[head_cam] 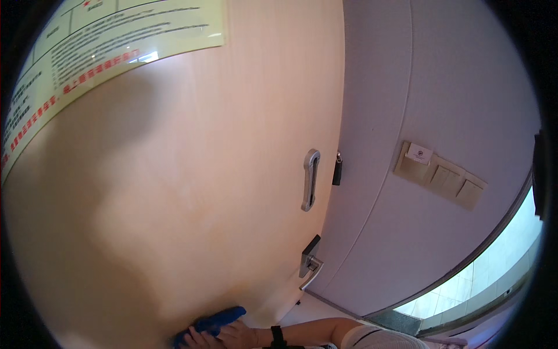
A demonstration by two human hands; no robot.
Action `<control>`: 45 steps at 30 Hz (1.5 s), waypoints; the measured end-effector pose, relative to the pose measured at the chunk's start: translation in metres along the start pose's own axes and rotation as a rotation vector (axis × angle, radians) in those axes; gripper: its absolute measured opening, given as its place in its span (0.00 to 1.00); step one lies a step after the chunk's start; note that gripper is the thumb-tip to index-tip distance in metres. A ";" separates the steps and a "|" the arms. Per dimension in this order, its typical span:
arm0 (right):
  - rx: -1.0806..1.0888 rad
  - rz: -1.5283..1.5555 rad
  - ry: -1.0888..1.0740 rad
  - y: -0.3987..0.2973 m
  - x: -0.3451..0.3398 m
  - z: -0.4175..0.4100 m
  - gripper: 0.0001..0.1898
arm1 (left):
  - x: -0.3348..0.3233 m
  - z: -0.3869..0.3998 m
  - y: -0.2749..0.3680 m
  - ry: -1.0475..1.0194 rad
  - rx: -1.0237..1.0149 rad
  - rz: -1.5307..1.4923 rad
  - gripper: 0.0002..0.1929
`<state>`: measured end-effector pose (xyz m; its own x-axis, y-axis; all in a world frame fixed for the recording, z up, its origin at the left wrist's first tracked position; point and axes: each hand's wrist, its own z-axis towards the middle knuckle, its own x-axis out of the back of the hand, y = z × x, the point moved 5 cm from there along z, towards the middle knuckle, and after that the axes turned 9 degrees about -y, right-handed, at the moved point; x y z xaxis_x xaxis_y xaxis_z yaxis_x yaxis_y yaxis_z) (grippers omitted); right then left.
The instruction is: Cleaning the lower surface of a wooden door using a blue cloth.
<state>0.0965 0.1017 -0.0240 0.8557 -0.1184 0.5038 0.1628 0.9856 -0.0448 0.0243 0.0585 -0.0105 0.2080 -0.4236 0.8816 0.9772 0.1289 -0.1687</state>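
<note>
A blue cloth point(221, 317) is against the lower part of a light wood-grain door point(244, 131), at the bottom of the head view. My right hand point(239, 335) grips it from the right side, with a black band on that wrist. Close beside it, my left hand point(204, 341) has its fingers laid over the cloth's lower left part. The picture's lower rim cuts off much of the left hand. Both hands stay well below and left of the metal lever handle point(311, 270).
A metal door guard point(310, 181) sits above the lever, with its black-and-metal catch point(337, 169) at the frame. Wall switches point(444, 176) are on the lilac wall point(453, 87). A printed notice point(174, 26) is at the door's upper left. At right, an opening shows pale tiles point(453, 288).
</note>
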 end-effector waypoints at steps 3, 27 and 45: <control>-0.054 0.033 0.101 0.016 0.025 -0.002 0.09 | 0.008 0.014 0.016 0.047 -0.020 -0.065 0.22; -0.303 -0.027 0.137 0.062 0.047 -0.025 0.22 | 0.053 0.071 0.072 0.041 -0.231 -0.171 0.20; -0.051 -0.045 0.176 -0.038 -0.020 0.033 0.10 | 0.036 -0.007 -0.042 0.055 -0.041 -0.030 0.19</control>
<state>0.0566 0.0711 -0.0038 0.9192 -0.1856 0.3474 0.2234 0.9721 -0.0719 -0.0089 0.0312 0.0251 0.1795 -0.4759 0.8610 0.9837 0.0789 -0.1615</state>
